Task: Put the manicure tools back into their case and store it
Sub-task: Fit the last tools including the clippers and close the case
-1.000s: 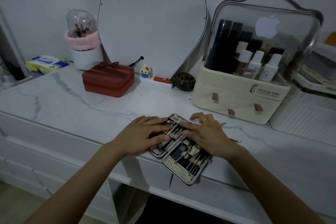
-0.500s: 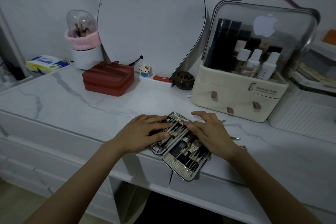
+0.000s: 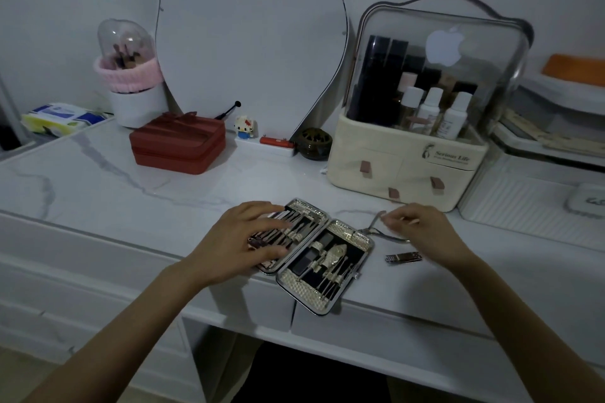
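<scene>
Head view: left hand [image 3: 244, 240] flat on open case [image 3: 312, 252]; right hand [image 3: 422, 229] seemingly pinching nippers [image 3: 376, 226].

nail clipper [image 3: 403, 258] right of open case [image 3: 327, 258]

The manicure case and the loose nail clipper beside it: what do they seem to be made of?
Manicure case: likely a shiny metal frame, as its rim glints, around a textured, woven-looking cover that may be fabric or faux leather. Nail clipper: probably polished metal, as it reflects light, with a reddish tint.
</scene>
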